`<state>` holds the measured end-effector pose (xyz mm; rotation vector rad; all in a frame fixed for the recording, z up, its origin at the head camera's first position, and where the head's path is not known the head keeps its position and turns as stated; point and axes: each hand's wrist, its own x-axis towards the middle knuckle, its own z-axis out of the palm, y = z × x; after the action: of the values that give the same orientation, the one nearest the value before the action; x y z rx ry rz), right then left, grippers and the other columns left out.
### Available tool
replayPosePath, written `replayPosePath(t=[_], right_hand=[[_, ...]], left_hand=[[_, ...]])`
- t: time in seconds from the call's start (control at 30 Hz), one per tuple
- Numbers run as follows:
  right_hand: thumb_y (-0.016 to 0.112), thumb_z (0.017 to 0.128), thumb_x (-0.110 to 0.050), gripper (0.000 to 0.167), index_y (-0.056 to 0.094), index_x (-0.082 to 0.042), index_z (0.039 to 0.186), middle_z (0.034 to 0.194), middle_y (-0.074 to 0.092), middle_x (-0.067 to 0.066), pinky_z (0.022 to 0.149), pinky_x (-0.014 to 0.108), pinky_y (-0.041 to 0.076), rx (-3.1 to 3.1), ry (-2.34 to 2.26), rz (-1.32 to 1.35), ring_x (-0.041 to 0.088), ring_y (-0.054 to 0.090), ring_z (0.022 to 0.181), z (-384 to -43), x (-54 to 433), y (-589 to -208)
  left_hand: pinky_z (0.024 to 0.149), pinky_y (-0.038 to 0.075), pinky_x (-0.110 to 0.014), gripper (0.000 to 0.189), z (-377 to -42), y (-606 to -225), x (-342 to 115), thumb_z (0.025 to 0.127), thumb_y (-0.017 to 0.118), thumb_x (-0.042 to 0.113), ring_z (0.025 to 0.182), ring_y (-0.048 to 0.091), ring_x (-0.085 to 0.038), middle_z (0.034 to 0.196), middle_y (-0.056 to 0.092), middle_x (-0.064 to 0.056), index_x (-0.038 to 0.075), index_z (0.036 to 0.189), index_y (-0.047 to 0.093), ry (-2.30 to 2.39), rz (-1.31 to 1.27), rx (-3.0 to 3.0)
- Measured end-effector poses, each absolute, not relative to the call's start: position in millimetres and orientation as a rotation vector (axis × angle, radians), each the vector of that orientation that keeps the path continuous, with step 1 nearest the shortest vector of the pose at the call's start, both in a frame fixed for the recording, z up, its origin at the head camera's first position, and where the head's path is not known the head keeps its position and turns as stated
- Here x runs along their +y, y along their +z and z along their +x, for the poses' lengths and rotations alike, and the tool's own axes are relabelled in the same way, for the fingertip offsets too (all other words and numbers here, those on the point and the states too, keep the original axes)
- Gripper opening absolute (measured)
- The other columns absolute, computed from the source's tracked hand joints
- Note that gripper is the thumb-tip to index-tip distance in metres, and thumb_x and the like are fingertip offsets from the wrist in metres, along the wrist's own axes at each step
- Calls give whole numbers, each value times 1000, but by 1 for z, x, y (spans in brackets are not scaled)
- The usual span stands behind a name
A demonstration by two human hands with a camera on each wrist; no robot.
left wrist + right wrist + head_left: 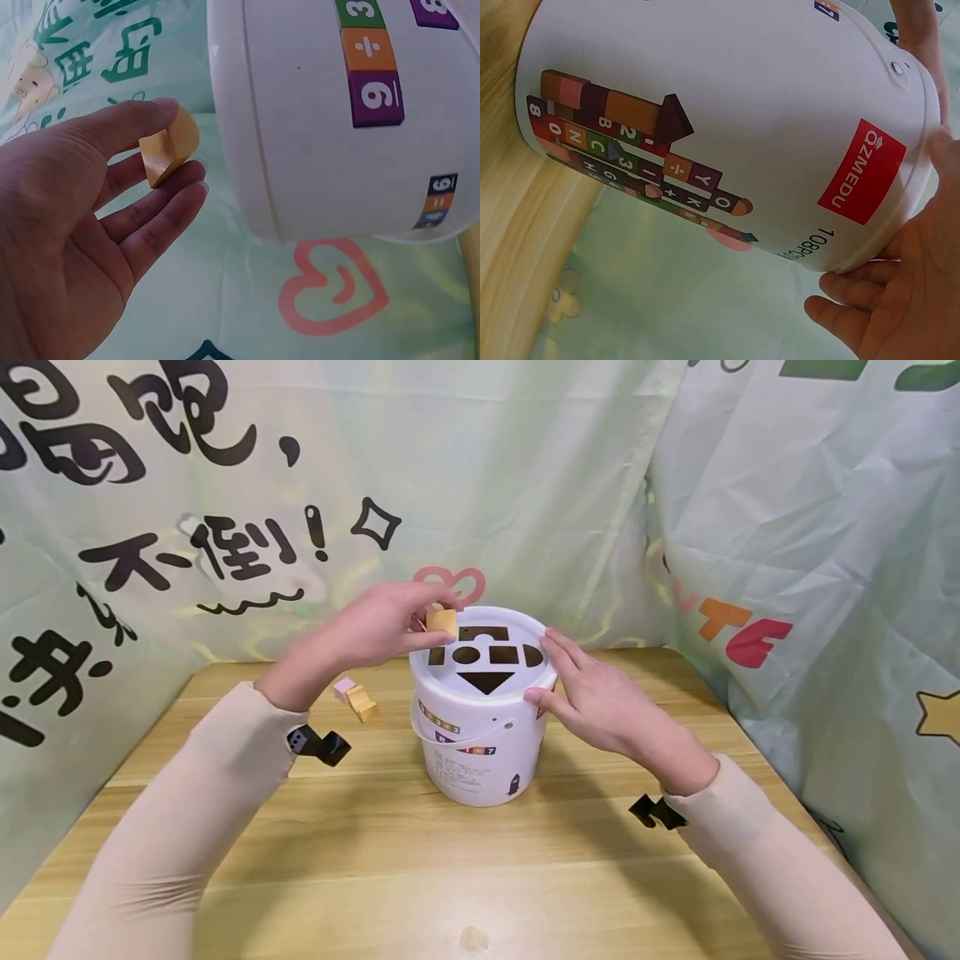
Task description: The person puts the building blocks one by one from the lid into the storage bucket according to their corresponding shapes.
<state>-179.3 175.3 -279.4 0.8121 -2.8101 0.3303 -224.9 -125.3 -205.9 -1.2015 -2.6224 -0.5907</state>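
Observation:
My left hand (pixel 382 625) is over the left side of a white bucket's lid (pixel 517 620). Between its thumb and fingers it pinches a small yellow wooden block (pixel 169 146) with a curved side. Cut into the lid are several shaped holes, among them a triangle, a circle and a square. My right hand (pixel 600 697) rests against the right edge of the lid, fingers and thumb spread along it. In the right wrist view its fingers (pixel 847 296) reach round the rim of the bucket (pixel 780 90), which stands upright.
Left of the bucket, a pink block (pixel 343 687) and a yellow block (pixel 362 702) with a notched shape lie on the wooden table (pixel 337 860). The bucket's handle (pixel 457 743) hangs down in front. Printed cloth (pixel 525 468) rises behind and on both sides.

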Motion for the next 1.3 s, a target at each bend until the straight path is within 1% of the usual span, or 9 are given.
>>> replayPosePath(t=[0.27,0.43,0.53,0.67,0.8,1.0,1.1,1.23,1.3], right_hand=[[40,99,-60,81,22,-5,155,160,19,13,104,53,38,-2809,347,800,38,39,135,-179,175,-280],[41,99,-59,80,22,-4,155,160,19,13,103,53,39,-2806,347,801,38,40,134,-178,176,-280],[40,99,-59,80,22,-4,155,160,19,14,103,53,39,-2803,344,806,38,39,135,-178,176,-280],[40,99,-60,80,22,-4,155,160,19,14,103,52,39,-2800,341,810,38,40,134,-179,175,-281],[40,99,-59,80,22,-4,155,160,20,14,102,52,40,-2799,339,814,38,41,133,-179,175,-280],[41,99,-59,80,22,-5,155,160,20,14,101,52,41,-2793,344,816,37,41,134,-178,175,-280],[40,99,-60,81,21,-6,155,160,19,12,99,52,42,-2795,352,815,37,43,132,-178,175,-280],[40,98,-61,81,18,-9,157,161,17,9,98,52,43,-2798,358,815,37,44,131,-178,175,-281],[40,98,-61,81,17,-11,157,161,17,9,98,53,43,-2800,358,812,38,45,130,-178,176,-281]], left_hand=[[84,55,-37,37,-234,-207,-102,90,74,18,93,69,-23,108,61,-6,10,122,59,-571,-1272,-2637],[84,54,-32,34,-240,-207,-87,90,73,16,93,69,-21,110,59,-3,10,120,58,-548,-1369,-2638],[81,53,-30,30,-244,-208,-82,89,74,16,89,65,-19,105,57,-3,10,114,57,-511,-1428,-2594],[79,50,-31,26,-249,-206,-76,88,74,17,92,57,-20,97,57,-2,9,106,58,-493,-1467,-2540],[84,49,-31,22,-253,-203,-69,89,73,14,99,57,-20,99,62,0,8,106,61,-495,-1497,-2547],[94,39,-33,19,-257,-198,-57,89,73,15,99,62,-16,101,67,2,10,104,63,-370,-1531,-2538],[93,42,-31,18,-256,-198,-51,89,73,13,96,63,-15,100,67,1,9,104,63,-358,-1573,-2525],[85,48,-27,14,-256,-201,-43,90,71,8,93,60,-16,100,65,-1,8,102,65,-391,-1645,-2505],[86,47,-26,13,-256,-203,-39,91,70,8,94,58,-16,101,64,-2,8,102,65,-377,-1668,-2513]])
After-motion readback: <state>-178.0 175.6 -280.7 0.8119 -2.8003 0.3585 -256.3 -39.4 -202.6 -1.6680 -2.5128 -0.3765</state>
